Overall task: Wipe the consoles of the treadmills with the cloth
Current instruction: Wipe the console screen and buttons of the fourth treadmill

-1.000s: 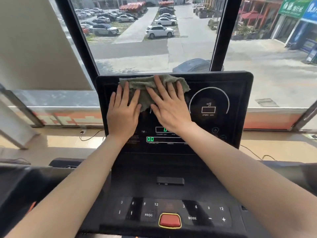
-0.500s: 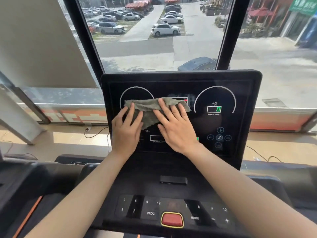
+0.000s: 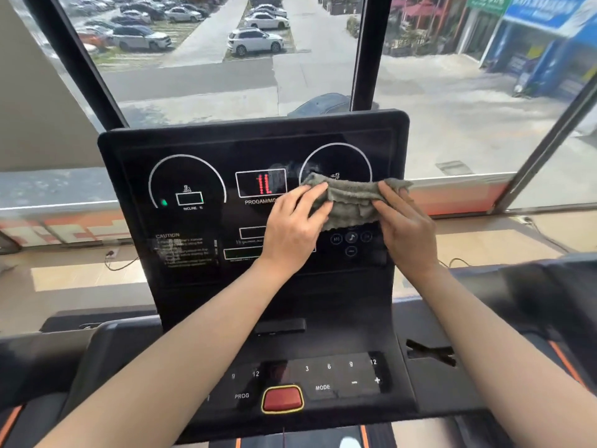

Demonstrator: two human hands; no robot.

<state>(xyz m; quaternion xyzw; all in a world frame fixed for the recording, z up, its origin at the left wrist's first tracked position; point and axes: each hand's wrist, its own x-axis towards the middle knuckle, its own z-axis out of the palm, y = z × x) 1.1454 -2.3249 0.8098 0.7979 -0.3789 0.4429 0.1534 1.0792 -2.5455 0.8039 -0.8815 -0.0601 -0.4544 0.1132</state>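
Grey cloth [image 3: 350, 202] lies bunched against the right side of the black console [image 3: 193, 143], over its right dial. Left hand [image 3: 292, 231] grasps the cloth's left end and right hand [image 3: 408, 227] its right end, fingers curled into the fabric. Red button [image 3: 282, 399] sits low on the console.

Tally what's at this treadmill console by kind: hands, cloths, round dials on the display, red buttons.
2 hands: left hand, right hand
1 cloth
2 round dials: left dial, right dial
1 red button
Total: 6
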